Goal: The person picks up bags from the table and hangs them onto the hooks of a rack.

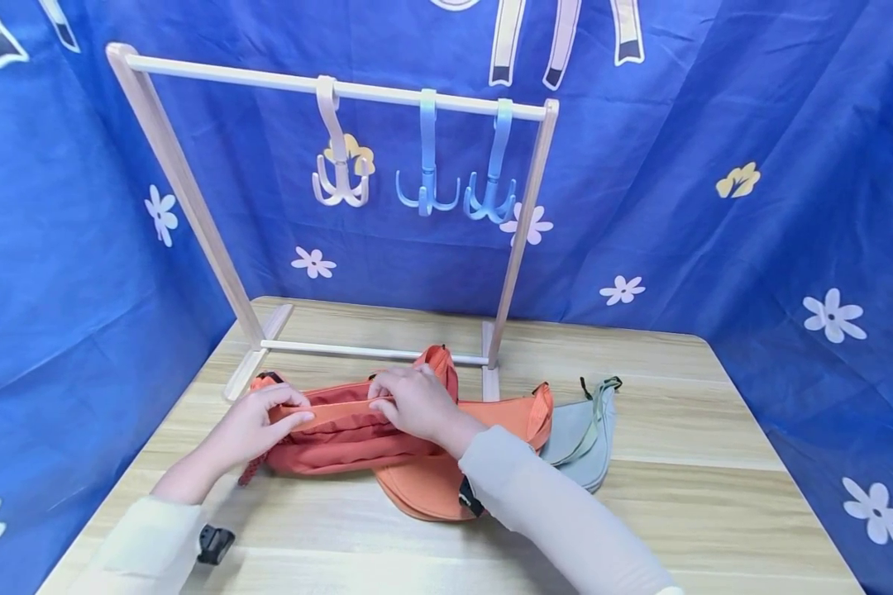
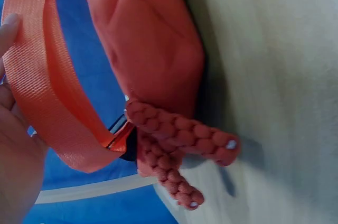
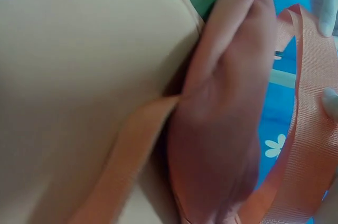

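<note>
A red waist bag lies on the table, its orange-red strap raised along the top. My left hand pinches the strap at the left between thumb and fingers; my right hand pinches it farther right. In the left wrist view the strap loops away from the bag, and braided red zipper pulls hang at its end. The right wrist view shows the bag's folded body beside the strap. An orange bag lies partly under the red one.
A grey-green bag lies to the right, overlapped by the orange one. Behind stands a wooden rack. From its bar hang a pale pink hook and two blue hooks. A blue curtain surrounds the table.
</note>
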`<state>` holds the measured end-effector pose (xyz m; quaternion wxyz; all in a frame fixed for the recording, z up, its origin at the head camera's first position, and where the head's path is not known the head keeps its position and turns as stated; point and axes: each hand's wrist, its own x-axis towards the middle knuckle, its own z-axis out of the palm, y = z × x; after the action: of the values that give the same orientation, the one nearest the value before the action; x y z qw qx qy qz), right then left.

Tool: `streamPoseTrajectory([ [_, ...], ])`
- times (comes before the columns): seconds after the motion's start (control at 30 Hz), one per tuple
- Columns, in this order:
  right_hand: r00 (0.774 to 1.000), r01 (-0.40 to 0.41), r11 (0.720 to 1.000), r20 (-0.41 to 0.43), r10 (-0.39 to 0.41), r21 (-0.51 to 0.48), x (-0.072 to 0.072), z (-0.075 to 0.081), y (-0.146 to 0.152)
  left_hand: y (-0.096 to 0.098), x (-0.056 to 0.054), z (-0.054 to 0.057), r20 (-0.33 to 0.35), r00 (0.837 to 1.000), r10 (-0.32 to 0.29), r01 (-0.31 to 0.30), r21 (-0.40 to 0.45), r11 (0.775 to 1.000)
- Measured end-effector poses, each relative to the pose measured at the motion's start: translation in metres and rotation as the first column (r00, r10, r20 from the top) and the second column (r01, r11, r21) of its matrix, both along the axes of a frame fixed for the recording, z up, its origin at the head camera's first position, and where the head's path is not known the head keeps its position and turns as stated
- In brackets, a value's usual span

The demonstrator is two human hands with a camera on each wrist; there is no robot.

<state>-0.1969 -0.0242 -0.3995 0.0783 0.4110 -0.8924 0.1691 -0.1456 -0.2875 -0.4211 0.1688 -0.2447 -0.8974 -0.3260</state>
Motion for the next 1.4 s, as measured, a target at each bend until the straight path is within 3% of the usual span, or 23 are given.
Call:
streamPoseTrajectory([
  [0.2,1.0,-0.02,1.0,0.007,0.02,-0.022,-0.004,0.014,0.001,-0.001,-0.006,0.011,-0.033,0.999,0.025,-0.026,-0.027,0.999],
  [0.43,0.996,-0.003,0.999,0.085,0.007,-0.051,-0.009,0.03,0.001,0.001,-0.011,0.029,-0.003,0.999,0.043,-0.043,-0.016,0.999],
  [0.7,1.0,0.002,0.999,0.02,-0.002,-0.032,-0.016,0.049,0.003,0.005,-0.019,0.052,0.011,0.999,0.036,-0.036,-0.037,0.999],
  [0.9,1.0,-0.008,1.0,0.019,0.009,-0.016,-0.021,0.064,0.003,0.006,-0.023,0.066,0.053,0.997,0.051,-0.048,-0.049,0.998],
  [1.1,0.999,0.002,1.0,0.033,-0.002,-0.015,-0.023,0.077,0.003,0.004,-0.029,0.078,0.015,0.999,0.034,-0.033,-0.037,0.999],
  [1.4,0.997,0.026,0.996,0.076,-0.02,-0.084,-0.025,0.1,0.002,-0.003,-0.033,0.099,0.0,0.997,0.074,-0.074,-0.001,0.997],
])
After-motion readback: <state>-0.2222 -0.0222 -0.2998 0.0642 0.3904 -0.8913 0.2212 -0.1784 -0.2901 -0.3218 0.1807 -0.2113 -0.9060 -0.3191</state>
